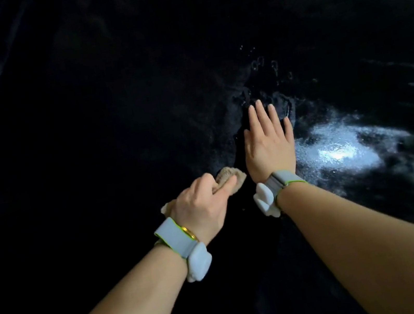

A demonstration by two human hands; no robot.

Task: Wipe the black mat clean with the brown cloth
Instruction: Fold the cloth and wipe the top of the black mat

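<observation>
Brown cloth [231,176], soft and light, sits bunched in the left hand [202,201]'s curled grip; beside it, the right hand [266,144] presses flat-fingered on the wet, probably slippery black mat [111,118].

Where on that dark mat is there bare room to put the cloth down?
The black mat shows bare left of the left hand holding the brown cloth, and beyond the flat right hand. It is crowded between the hands; right of them lies a wet shine.

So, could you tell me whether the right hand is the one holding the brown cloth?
No, the left hand grips the brown cloth, while the right hand lies flat with straight fingers on the black mat.
</observation>
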